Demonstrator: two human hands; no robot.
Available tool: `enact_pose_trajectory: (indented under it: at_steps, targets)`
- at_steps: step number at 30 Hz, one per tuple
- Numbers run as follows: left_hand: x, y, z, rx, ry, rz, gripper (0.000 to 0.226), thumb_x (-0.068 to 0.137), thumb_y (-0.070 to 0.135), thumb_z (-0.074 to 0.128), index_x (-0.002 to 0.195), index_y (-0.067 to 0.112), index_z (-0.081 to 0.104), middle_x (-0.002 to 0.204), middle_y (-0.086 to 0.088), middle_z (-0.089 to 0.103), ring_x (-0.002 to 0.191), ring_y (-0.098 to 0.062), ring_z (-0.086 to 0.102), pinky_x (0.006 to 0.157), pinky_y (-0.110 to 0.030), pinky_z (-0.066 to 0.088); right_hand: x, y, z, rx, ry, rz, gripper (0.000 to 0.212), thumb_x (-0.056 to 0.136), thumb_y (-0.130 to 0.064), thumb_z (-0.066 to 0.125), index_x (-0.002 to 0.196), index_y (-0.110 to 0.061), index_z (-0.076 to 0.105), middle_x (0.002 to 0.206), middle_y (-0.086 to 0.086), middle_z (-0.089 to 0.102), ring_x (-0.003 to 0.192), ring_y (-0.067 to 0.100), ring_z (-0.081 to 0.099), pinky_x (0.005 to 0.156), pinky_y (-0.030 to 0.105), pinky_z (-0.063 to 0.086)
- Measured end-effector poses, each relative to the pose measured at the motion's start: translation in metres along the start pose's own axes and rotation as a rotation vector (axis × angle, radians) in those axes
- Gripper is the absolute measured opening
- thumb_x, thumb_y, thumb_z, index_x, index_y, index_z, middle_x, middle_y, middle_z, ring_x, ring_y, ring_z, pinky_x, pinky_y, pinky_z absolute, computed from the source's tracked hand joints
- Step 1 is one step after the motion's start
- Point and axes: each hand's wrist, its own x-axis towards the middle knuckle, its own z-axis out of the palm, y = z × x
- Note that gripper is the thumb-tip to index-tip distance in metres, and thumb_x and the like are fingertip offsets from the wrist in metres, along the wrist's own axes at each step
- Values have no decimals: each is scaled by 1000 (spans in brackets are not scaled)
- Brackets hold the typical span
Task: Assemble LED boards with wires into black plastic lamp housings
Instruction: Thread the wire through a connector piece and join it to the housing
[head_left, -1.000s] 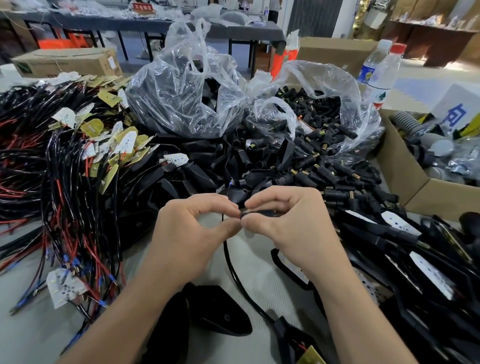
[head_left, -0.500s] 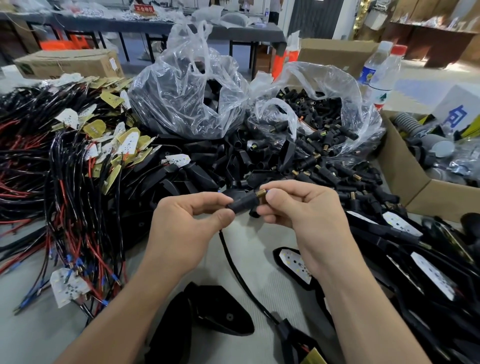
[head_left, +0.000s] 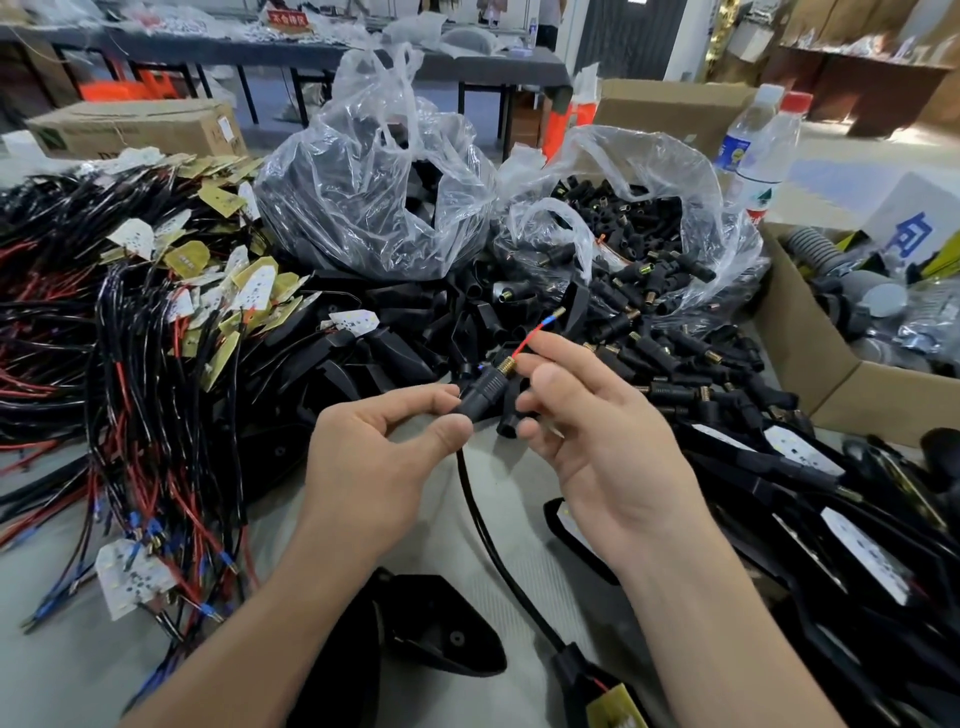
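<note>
Red wire (head_left: 537, 332) newly drawn from black connector (head_left: 483, 392), right hand (head_left: 597, 436) pinching wire, left hand (head_left: 384, 447) pinching connector, wire pile (head_left: 156, 374) crowding table (head_left: 519, 519)

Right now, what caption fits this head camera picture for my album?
Left hand pinches a black stem while the right hand pinches the red wire poking out.

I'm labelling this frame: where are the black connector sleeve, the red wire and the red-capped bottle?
black connector sleeve (head_left: 479, 393): head view, its ribbed black body.
red wire (head_left: 528, 340): head view, the red insulation above the brass thread.
red-capped bottle (head_left: 771, 156): head view, its clear body below the cap.
</note>
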Motion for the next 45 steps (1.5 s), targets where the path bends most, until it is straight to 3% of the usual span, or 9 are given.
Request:
enact_pose_trajectory:
  at_steps: [5, 11, 15, 19, 23, 26, 29, 39, 45]
  targets:
    - [0, 0, 0, 41, -20, 65, 26, 73, 16, 89, 84, 38, 81, 96, 19, 78, 99, -1, 73, 98, -35, 54, 3, -1, -8, -75, 16, 12, 34, 88, 7, 69, 118, -9, 70, 80, 1, 64, 63, 12, 61, 63, 20, 54]
    - [-1, -3, 3, 70, -81, 88, 26, 73, 16, 90, 81, 39, 80, 98, 18, 78, 101, -2, 72, 94, -27, 55, 0, 3, -2, -220, -9, 19, 23, 94, 4, 63, 92, -14, 76, 73, 5, 66, 61, 15, 62, 54, 21, 51]
    - [2, 3, -1, -255, -187, -229, 27, 83, 38, 76, 98, 18, 81, 107, -5, 79, 98, -18, 76, 77, -34, 62, -2, 1, -1, -236, -81, -16, 25, 97, 6, 58, 90, -13, 74, 72, 7, 69, 58, 16, 61, 55, 22, 51]
    - [8, 3, -4, -349, -287, -413, 29, 105, 19, 50, 124, 9, 68, 93, -8, 78, 75, -16, 74, 63, -23, 57, -4, 3, 3, -269, -259, 30, 19, 88, -7, 60, 86, -16, 77, 76, 11, 72, 56, 17, 61, 52, 22, 49]
    - [15, 0, -10, -433, -224, -441, 26, 90, 14, 63, 113, 8, 73, 73, -2, 72, 56, -9, 65, 57, -20, 56, -3, 5, 0, -299, -268, 34, 19, 86, -11, 60, 89, -12, 79, 81, 18, 74, 57, 20, 62, 52, 23, 50]
    - [17, 2, -14, -411, -296, -392, 36, 77, 33, 68, 106, 14, 79, 74, 1, 70, 60, -8, 64, 61, -22, 57, -2, 6, -2, -325, -253, 15, 19, 93, -2, 58, 93, -4, 78, 82, 21, 73, 57, 21, 63, 52, 24, 51]
    - [16, 4, -14, -353, -351, -351, 36, 70, 29, 75, 102, 14, 81, 80, -7, 74, 67, -14, 68, 65, -23, 58, -3, 6, -2, -361, -252, 13, 22, 98, 5, 55, 94, 1, 76, 79, 20, 73, 57, 22, 64, 53, 25, 52]
    - [11, 9, -19, -262, -462, -278, 32, 73, 16, 77, 104, 11, 80, 89, -15, 78, 76, -20, 73, 68, -24, 57, -4, 0, -3, -445, -243, -22, 16, 93, 6, 64, 91, 1, 79, 75, 19, 71, 62, 20, 63, 57, 25, 52]
    - [10, 9, -21, -138, -413, -350, 18, 83, 2, 75, 97, 12, 82, 68, -2, 61, 53, -8, 51, 52, -17, 45, -1, -1, -6, -426, -188, -62, 21, 93, 5, 62, 89, -4, 80, 73, 16, 72, 61, 19, 62, 57, 24, 52]
